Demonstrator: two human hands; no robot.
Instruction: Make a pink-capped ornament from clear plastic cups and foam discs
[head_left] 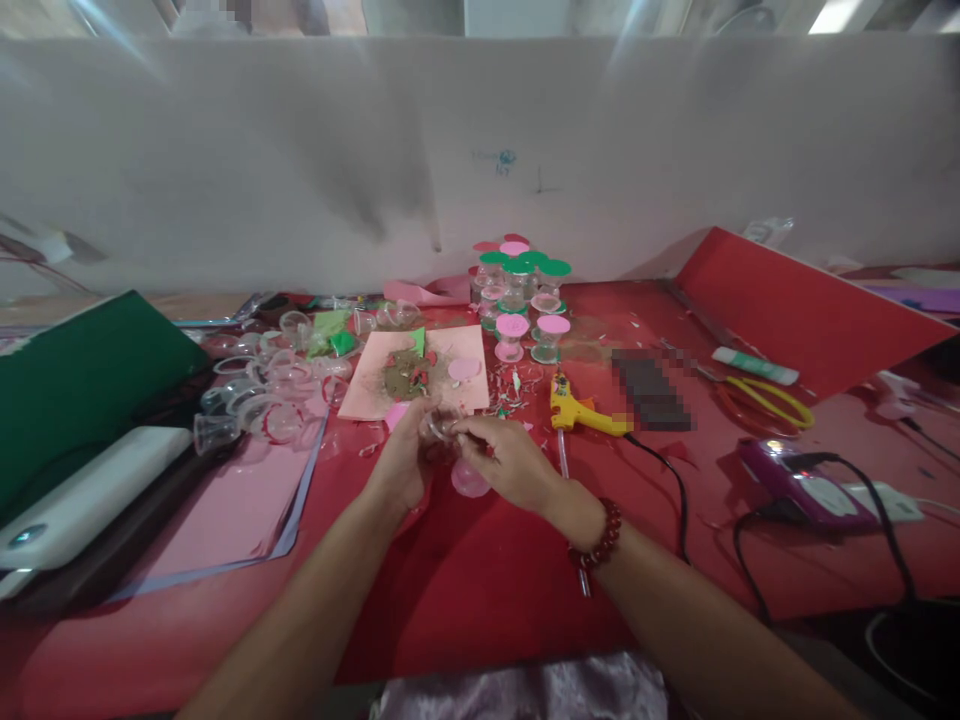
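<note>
My left hand (403, 458) is closed round a small clear plastic cup (438, 428), held just above the red tabletop. The fingers of my right hand (510, 458) pinch at the cup's near right side; any smaller piece between them is hidden. Below the hands lies a round pink disc (470, 480). Behind them, a pale pink sheet (360, 393) bears a patch of brown granules (405, 374) with red and green scraps. A yellow hot glue gun (589, 415) rests to the right of my right hand.
Clear cups (270, 390) are heaped on the left, near pink paper sheets (225, 500). Stacked cups with green and pink discs (517, 268) stand at the back. Yellow-handled scissors (780, 395), a glue stick (754, 365) and a purple power box (810, 490) with cords occupy the right.
</note>
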